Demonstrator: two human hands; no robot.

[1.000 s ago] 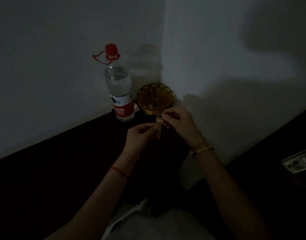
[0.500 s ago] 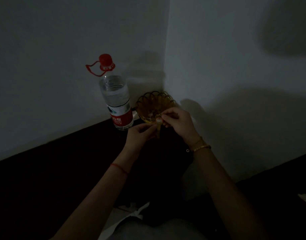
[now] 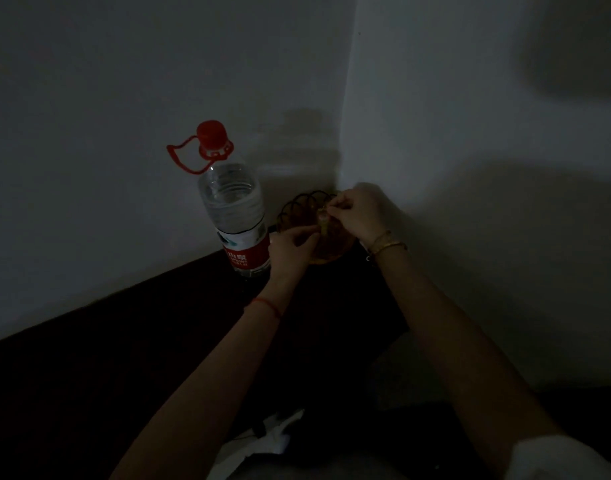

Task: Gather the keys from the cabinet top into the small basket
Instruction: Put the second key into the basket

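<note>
A small amber basket (image 3: 335, 252) with a scalloped rim stands in the wall corner on the dark cabinet top (image 3: 124, 358). My right hand (image 3: 357, 213) hovers over the basket and pinches the head of a brass key (image 3: 323, 223) that hangs down inside the rim. My left hand (image 3: 292, 247) is at the basket's near left side, its fingertips close to the key's lower end; whether they touch it is too dark to tell. The basket's contents are hidden in shadow.
A large clear water bottle (image 3: 233, 209) with a red cap, red handle loop and red label stands just left of the basket against the wall. White walls meet in a corner behind. Crumpled white paper (image 3: 262, 441) lies near the bottom edge.
Both hands have moved forward with the key, from in front of the basket to over its rim. The camera has tipped, so the bottle and basket sit lower in view.
</note>
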